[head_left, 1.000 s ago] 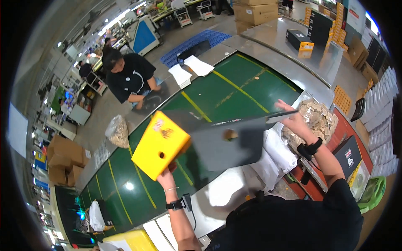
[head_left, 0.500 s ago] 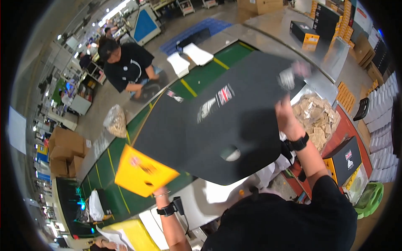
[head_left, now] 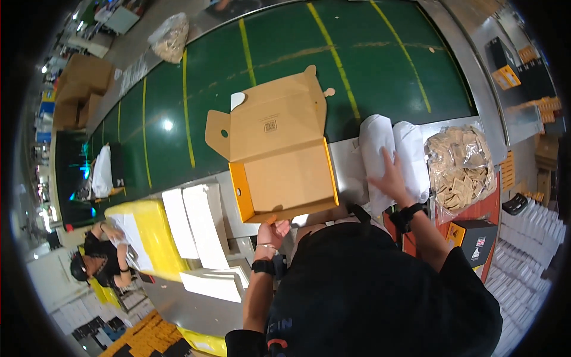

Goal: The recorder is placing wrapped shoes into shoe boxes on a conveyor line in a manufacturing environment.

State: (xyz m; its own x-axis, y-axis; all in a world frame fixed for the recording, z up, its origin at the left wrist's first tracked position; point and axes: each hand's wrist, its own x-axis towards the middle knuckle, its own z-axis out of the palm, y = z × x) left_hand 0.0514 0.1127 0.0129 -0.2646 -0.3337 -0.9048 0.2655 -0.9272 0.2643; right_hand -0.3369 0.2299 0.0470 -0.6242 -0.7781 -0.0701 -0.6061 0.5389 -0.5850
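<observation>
An unfolded-lid cardboard box (head_left: pixel 288 181), brown inside with yellow side walls, lies before me across the edge of the green belt. Its lid (head_left: pixel 276 119) is laid back over the belt, and no contents show inside. My left hand (head_left: pixel 272 231) grips the near wall, thumb over the rim and fingers closed. To the box's right lie two long bundles in white paper, a left one (head_left: pixel 376 134) and a right one (head_left: pixel 411 160). My right hand (head_left: pixel 389 178) rests on the left bundle with fingers spread; its underside is hidden.
A clear bag of brown packets (head_left: pixel 461 169) sits right of the bundles. A black box (head_left: pixel 476 241) stands nearer me. White sheets (head_left: pixel 202 223) and a yellow-wrapped stack (head_left: pixel 146 238) lie left, where another person (head_left: pixel 101 253) works. A second bag (head_left: pixel 169 38) lies beyond the green belt (head_left: pixel 208 113).
The box was raised in both hands, black outside showing; now it lies down with its brown inside up. My right hand has left it for the white bundle. The view has shifted.
</observation>
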